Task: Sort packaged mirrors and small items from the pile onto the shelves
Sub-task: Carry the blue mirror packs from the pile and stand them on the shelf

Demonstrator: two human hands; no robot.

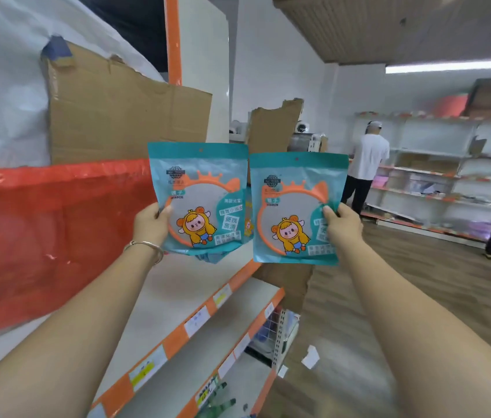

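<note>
Fingers (164, 211) first: my left hand (150, 224) pinches the near edge of the left mirror packet (199, 197), thumb on its front. My right hand (344, 226) clamps the right mirror packet (297, 206) by its outer edge in the same way. Both packets are upright, side by side, over the top shelf board (184, 285), the right one hanging out past its orange lip. To do this well, I reckon, I bring that one inboard, keep the faces forward, and set the bottoms down before letting go. Count: two packets in hand, at least one more peeking out behind the left; one red bag (57, 236); two people (369, 158) at the far shelves.
</note>
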